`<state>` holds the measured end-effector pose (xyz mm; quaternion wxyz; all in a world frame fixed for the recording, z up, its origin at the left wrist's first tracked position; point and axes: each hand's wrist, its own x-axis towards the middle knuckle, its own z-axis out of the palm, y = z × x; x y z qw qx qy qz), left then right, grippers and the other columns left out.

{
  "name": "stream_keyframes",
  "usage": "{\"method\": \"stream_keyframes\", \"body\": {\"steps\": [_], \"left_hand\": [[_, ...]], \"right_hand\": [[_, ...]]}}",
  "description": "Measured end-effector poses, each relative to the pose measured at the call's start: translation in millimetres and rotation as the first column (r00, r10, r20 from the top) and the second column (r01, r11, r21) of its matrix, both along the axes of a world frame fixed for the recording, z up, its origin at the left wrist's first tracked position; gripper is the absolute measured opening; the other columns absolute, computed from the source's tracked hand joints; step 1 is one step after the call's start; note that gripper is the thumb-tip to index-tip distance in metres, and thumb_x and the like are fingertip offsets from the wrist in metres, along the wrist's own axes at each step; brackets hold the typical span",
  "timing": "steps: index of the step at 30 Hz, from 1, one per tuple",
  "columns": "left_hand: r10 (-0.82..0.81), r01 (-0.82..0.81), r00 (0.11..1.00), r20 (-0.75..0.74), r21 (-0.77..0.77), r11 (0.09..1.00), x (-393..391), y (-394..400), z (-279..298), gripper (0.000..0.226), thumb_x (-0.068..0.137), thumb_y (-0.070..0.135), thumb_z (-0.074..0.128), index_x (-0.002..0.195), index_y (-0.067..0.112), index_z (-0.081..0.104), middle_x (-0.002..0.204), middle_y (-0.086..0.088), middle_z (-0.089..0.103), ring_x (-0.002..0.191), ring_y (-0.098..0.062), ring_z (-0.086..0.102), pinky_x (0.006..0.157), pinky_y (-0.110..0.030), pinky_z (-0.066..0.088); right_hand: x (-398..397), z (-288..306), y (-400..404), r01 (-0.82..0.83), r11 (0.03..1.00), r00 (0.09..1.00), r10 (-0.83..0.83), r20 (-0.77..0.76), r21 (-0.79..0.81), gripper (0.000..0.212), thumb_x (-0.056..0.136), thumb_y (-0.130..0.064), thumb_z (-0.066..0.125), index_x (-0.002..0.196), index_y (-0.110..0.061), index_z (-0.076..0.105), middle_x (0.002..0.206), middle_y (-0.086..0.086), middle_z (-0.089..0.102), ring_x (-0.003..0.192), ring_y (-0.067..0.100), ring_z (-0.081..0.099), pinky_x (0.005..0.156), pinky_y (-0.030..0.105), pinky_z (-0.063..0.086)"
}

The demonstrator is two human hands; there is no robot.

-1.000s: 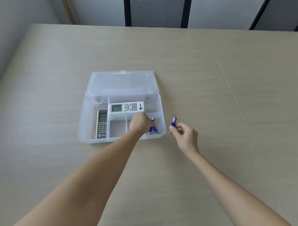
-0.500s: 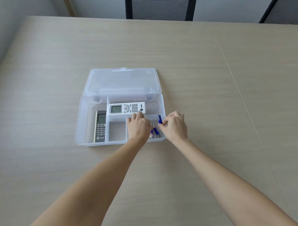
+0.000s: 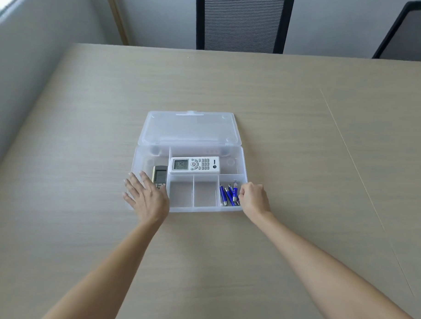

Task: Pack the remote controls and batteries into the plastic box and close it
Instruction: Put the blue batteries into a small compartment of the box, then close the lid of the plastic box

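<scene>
The clear plastic box (image 3: 244,165) lies in the middle of the table with its lid (image 3: 190,130) folded flat behind it. A white remote (image 3: 195,164) lies across the back compartment. A dark remote (image 3: 159,175) lies in the left compartment, its near end hidden under my left hand (image 3: 146,197). That hand is open with spread fingers over the box's front left corner. Several blue batteries (image 3: 228,195) lie in the front right compartment. My right hand (image 3: 253,199) is curled at the front right corner, beside them. I cannot tell whether its fingertips touch the nearest battery.
Two small front compartments (image 3: 192,193) of the box hold nothing. A black mesh chair (image 3: 243,22) stands at the table's far edge and another chair (image 3: 409,32) at the far right. A wall runs along the left side.
My right hand brought a blue battery from the table into the front right compartment. My left hand left that compartment, moved left and opened over the box's front left corner.
</scene>
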<state>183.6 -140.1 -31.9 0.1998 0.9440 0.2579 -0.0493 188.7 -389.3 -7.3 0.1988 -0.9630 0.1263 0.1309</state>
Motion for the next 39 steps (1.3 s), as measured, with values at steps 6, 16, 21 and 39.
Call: {"method": "stream_keyframes", "body": {"steps": [6,16,21,39], "left_hand": [[0.035,-0.023,0.996,0.077,-0.151,0.988,21.3,13.4,20.9,0.069,0.096,0.038,0.042,0.151,0.010,0.012,0.160,-0.020,0.006,0.147,-0.037,0.010,0.115,-0.054,0.014],[0.170,-0.243,0.970,-0.175,-0.722,0.648,185.5,83.8,29.7,0.062,0.096,0.044,0.038,0.141,0.001,0.038,0.148,-0.018,0.041,0.132,-0.038,0.044,0.111,-0.050,0.035],[0.259,-0.346,0.934,-0.247,-0.809,0.475,204.1,82.0,27.9,0.041,0.098,0.042,0.038,0.090,0.005,0.051,0.080,-0.010,0.052,0.059,-0.018,0.049,0.057,-0.026,0.039],[0.229,-0.113,0.967,-0.108,-0.994,0.008,136.9,105.2,112.4,0.040,0.086,0.047,0.049,0.092,0.010,0.062,0.091,-0.008,0.059,0.080,-0.024,0.055,0.080,-0.035,0.044]], "right_hand": [[44.8,32.1,-13.5,0.055,0.978,0.996,-0.069,0.064,0.201,0.007,0.079,-0.014,0.065,0.073,-0.011,0.064,0.071,0.001,0.060,0.070,0.023,0.054,0.062,0.026,0.037],[182.3,-16.6,-28.1,0.367,0.780,0.929,-0.334,-0.160,0.506,0.019,0.068,-0.014,0.052,0.050,-0.015,0.046,0.062,0.005,0.035,0.070,0.021,0.030,0.062,0.032,0.028],[190.7,-9.4,-13.3,0.460,0.679,0.883,-0.415,-0.217,0.572,0.054,0.073,0.018,0.048,0.033,-0.016,0.036,0.054,0.000,0.030,0.054,0.018,0.030,0.052,0.027,0.027],[142.9,92.8,-26.6,0.415,0.131,0.875,-0.328,-0.356,0.900,0.086,0.087,-0.069,0.031,0.138,-0.002,0.042,0.128,0.017,0.059,0.118,0.033,0.057,0.104,0.040,0.045]]}}
